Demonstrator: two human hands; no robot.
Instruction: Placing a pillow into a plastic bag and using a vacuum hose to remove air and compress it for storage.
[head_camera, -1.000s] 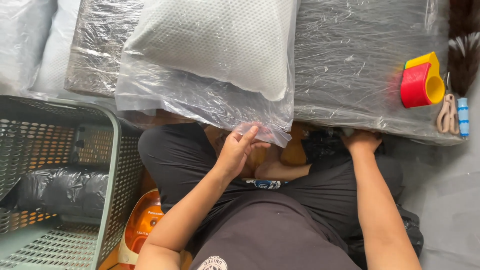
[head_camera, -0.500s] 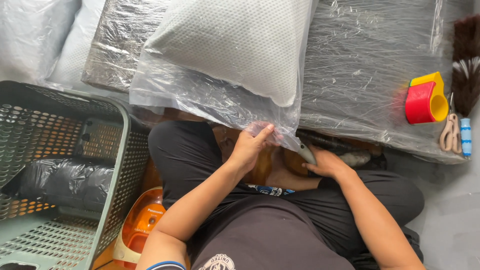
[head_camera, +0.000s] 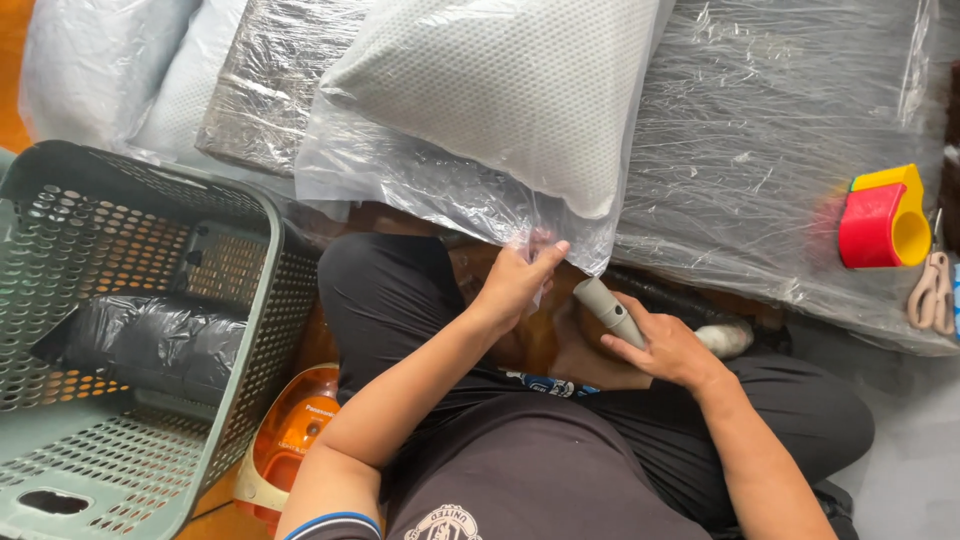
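1. Two hands are at work. The left hand (head_camera: 515, 282) pinches the lower open edge of one clear plastic bag (head_camera: 420, 180); the right hand (head_camera: 665, 348) is wrapped around one grey nozzle (head_camera: 612, 311), a short tube that points up toward that same bag edge, just beside the left fingers.
2. The bag holds a single pillow (head_camera: 510, 95), white with a fine dotted mesh weave, plump and rectangular. The loose film is crinkled and glossy where it hangs past the pillow.
3. The pillow lies partly on one large flat pad (head_camera: 780, 160), grey and wrapped in wrinkled clear film. A second film-wrapped block (head_camera: 265, 80), brownish grey, lies to the left under the bag.
4. At top left sit two more bagged soft bundles (head_camera: 100, 70), pale and rounded; what is inside them cannot be told.
5. One green plastic basket (head_camera: 120, 450) with perforated walls stands at the left. Inside it lies one black plastic bag (head_camera: 150, 340), shiny and crumpled.
6. One orange and cream vacuum cleaner (head_camera: 290, 435) sits between the basket and the person's knee, smooth and rounded.
7. On the pad's right end stands one tape dispenser (head_camera: 885, 218), red and yellow, with curved hard plastic sides. Just beside it lies one pair of scissors (head_camera: 932, 290) with beige handles.
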